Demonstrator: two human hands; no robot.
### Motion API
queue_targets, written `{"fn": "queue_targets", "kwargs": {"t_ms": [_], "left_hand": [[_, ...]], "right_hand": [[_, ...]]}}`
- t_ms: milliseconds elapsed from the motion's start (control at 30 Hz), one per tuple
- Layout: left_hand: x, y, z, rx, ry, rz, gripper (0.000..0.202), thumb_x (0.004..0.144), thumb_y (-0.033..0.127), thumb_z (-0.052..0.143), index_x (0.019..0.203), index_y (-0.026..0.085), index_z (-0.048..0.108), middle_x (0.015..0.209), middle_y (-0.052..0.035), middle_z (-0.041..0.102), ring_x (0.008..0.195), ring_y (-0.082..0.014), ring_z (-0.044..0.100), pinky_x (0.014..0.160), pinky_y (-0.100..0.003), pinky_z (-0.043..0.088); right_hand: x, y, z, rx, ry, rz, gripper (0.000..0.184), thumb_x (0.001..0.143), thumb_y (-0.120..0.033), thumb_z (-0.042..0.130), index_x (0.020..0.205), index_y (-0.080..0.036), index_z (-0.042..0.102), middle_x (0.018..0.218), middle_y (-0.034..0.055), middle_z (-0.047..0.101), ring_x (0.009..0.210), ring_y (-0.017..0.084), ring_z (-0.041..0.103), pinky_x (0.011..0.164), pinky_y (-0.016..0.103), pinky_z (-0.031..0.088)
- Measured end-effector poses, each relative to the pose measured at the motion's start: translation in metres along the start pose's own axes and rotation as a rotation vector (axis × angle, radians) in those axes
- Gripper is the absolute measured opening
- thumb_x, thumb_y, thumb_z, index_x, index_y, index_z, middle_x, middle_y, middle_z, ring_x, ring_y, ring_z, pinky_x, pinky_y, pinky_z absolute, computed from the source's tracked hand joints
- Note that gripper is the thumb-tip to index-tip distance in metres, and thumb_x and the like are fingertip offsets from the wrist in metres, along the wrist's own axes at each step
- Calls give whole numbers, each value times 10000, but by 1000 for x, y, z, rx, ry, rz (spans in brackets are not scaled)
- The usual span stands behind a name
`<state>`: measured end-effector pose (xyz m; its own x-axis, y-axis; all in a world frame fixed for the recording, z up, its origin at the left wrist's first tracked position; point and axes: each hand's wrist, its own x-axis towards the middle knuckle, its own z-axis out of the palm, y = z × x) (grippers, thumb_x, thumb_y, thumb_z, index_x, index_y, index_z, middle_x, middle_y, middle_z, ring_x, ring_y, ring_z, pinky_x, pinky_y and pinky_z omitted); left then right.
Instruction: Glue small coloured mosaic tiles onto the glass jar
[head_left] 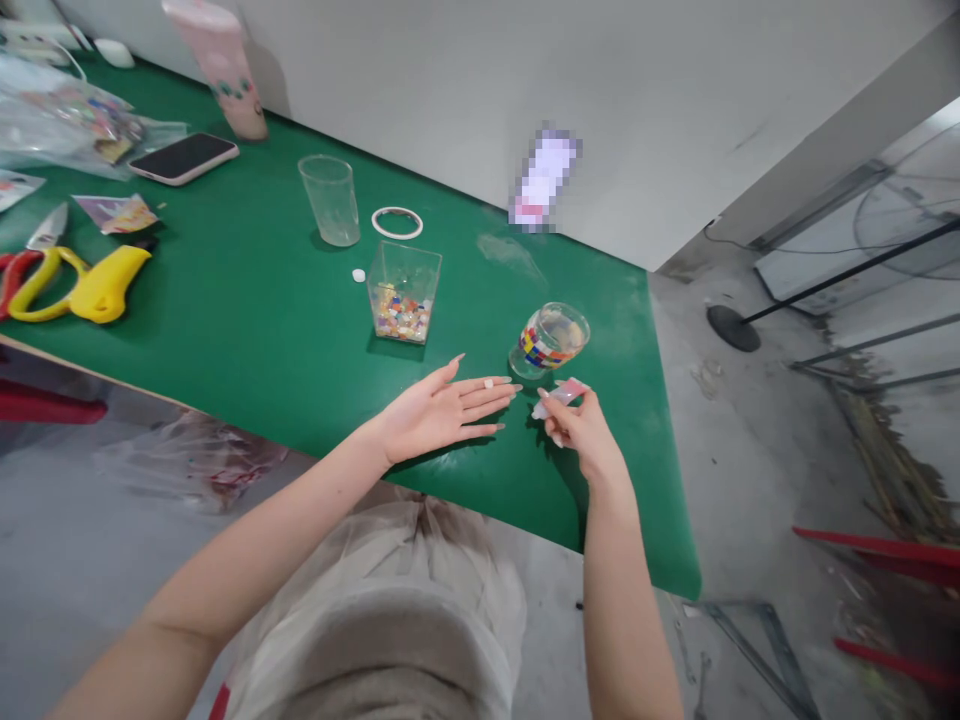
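Note:
My left hand (442,410) lies palm up on the green table (247,320), fingers stretched out, with a tiny white piece (488,383) resting on one finger. My right hand (581,425) is closed on a small pink tube (561,394), its tip pointing toward my left fingertips. Just beyond both hands lies a glass jar (550,340) on its side, with a band of coloured mosaic tiles stuck round it. A square clear box (403,292) holding several small coloured tiles stands farther left.
An empty clear cup (331,200), a white ring (397,222) and a small white bit (358,275) sit behind the box. Yellow-handled scissors (82,285), a phone (184,157), plastic bags (67,115) and a pink bottle (221,65) are at the left. The table's right edge drops to a concrete floor.

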<state>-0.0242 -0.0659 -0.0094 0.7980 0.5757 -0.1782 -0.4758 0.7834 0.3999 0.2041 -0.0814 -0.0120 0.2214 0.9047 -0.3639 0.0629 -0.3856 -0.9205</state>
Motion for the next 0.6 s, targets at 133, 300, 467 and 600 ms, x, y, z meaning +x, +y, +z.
{"fn": "queue_targets", "kwargs": {"t_ms": [133, 300, 467, 600], "left_hand": [[0, 0, 1, -9, 5, 11, 608, 983, 501, 277, 1362, 58, 448, 1522, -139, 336, 1442, -267, 209, 1115, -432, 259], [0, 0, 2, 4, 8, 16, 582, 986, 489, 283, 1325, 63, 488, 1513, -143, 353, 1435, -271, 227, 1115, -430, 242], [-1, 0, 0, 23, -18, 7, 589, 987, 490, 275, 1349, 70, 475, 1525, -139, 329, 1445, -277, 192, 1116, -443, 234], [-1, 0, 0, 30, -32, 4, 611, 986, 492, 271, 1385, 59, 434, 1520, -150, 332, 1446, -281, 189, 1118, -450, 235]], "right_hand": [[5, -1, 2, -155, -44, -33, 972, 640, -491, 739, 1370, -132, 206, 430, -83, 587, 310, 101, 433, 344, 171, 331], [9, -5, -4, -516, 2, -101, 958, 728, -535, 653, 1443, -85, 201, 392, -96, 526, 339, 142, 464, 393, 232, 367], [14, -14, -22, -637, 253, -282, 907, 655, -616, 689, 1355, -101, 431, 771, 63, 680, 772, 259, 660, 754, 428, 523], [34, -15, -34, -553, 156, -409, 956, 544, -548, 801, 1341, -155, 448, 1346, 186, 505, 1272, 333, 472, 1064, 508, 384]]}}
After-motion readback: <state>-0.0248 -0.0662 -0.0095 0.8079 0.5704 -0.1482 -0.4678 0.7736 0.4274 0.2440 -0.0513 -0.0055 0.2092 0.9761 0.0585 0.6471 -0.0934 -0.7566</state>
